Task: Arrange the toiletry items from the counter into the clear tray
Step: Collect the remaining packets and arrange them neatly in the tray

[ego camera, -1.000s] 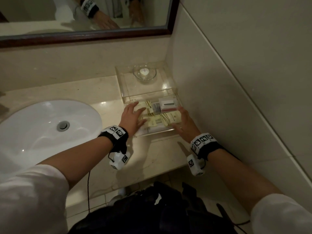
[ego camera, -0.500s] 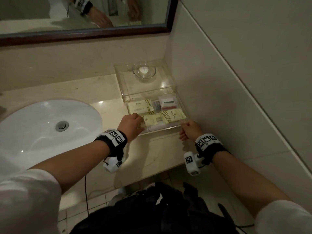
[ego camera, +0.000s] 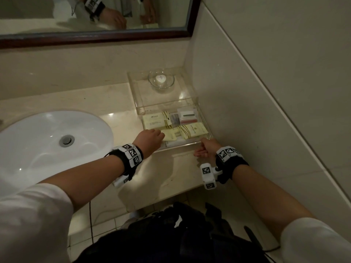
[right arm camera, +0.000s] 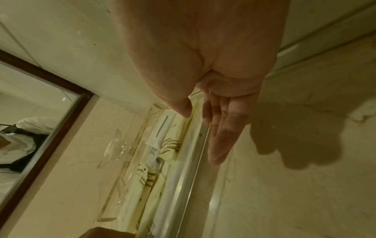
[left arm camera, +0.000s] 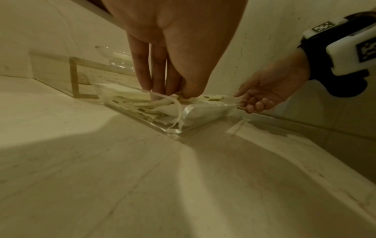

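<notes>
From the head view the left hand (ego camera: 150,138) looks like a plain fist at the near-left of the clear tray (ego camera: 206,128); only the left wrist view shows its fingers (left arm camera: 154,75) bunched downward, pinching the crinkled edge of a pale sachet (left arm camera: 132,99) inside the tray. The right hand (ego camera: 206,149) sits at the tray's near-right corner; the right wrist view shows its fingers (right arm camera: 221,136) straight and relaxed, lying along the tray's front wall and gripping nothing, which the head view hides behind the knuckles.

The tray stands on the desk (ego camera: 176,173) in the corner against the tiled wall (ego camera: 266,92), with a white sink (ego camera: 47,143) to its left and a framed mirror (ego camera: 95,18) above. A small glass dish (ego camera: 161,80) holding something white rests in the tray's far part.

The toiletry packets (ego camera: 191,130) fill the tray's near part: cream sachets with gold stripes, overlapping, and a small white box with a red band at the far right
</notes>
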Tool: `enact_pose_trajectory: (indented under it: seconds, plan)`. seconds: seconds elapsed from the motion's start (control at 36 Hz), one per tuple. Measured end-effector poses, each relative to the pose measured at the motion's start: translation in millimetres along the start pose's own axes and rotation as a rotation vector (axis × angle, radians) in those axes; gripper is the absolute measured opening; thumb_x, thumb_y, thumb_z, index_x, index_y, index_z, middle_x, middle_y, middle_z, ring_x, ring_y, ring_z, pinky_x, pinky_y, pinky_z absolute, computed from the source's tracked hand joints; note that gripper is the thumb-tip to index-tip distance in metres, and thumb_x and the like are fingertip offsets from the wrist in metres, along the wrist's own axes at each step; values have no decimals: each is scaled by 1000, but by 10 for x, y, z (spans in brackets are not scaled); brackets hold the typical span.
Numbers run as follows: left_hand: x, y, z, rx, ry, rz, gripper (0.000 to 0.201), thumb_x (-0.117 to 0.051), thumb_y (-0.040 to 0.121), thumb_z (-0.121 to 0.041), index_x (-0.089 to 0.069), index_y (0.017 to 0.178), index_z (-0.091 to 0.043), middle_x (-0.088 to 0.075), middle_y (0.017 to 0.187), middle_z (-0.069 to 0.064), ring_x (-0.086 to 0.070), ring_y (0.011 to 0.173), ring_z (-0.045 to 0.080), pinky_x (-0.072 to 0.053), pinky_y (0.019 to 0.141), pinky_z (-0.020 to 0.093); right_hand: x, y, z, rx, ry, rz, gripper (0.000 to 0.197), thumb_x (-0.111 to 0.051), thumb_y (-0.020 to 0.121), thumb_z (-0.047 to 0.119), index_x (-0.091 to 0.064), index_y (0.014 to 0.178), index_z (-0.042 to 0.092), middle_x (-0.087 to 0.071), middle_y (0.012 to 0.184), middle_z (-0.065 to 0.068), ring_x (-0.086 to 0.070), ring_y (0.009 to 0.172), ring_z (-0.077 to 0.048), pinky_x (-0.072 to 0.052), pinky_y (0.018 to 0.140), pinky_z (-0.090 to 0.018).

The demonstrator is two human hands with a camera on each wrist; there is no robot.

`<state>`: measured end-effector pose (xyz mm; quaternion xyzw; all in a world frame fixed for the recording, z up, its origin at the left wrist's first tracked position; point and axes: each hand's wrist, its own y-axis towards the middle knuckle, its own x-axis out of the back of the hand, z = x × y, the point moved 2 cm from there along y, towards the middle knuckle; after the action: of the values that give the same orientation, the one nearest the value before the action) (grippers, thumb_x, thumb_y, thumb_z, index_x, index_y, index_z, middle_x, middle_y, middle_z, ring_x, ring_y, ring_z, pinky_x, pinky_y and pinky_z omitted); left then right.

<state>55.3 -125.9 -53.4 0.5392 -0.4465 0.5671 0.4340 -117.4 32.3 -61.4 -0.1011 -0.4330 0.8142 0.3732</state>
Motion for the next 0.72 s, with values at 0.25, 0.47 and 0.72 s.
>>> enact_pose_trajectory:
  seconds: [0.25, 0.47, 0.72]
  plan:
    - [5, -35, -43, -36, -9, -106, 24, -83, 54, -15, -62, 64, -11, -57, 59, 3, -55, 46, 23, -36, 33, 23, 21, 26, -88, -12, 13, 28, 29, -42, 99, 26, -45, 80, 4, -62, 44, -12, -63, 39, -21, -52, 39, -25]
    - [-18, -48, -8, 102, -196, -53, 13, -61, 84, -15, -61, 91, -4, -61, 86, 14, -61, 74, 33, -47, 49, 35, 50, 64, -97, -32, 81, 37, 22, -45, 98, 25, -45, 86, 7, -65, 59, -17, -65, 44, -23, -55, 42, -27]
    - [-19, -89, 101, 253, -441, -233, 22, -62, 84, -26, -57, 98, -10, -57, 96, 8, -55, 86, 27, -47, 63, 35, 56, 126, -89, -77, 154, 33, 29, -41, 99, 22, -41, 119, 1, -56, 86, -20, -63, 70, -30, -53, 41, -25]
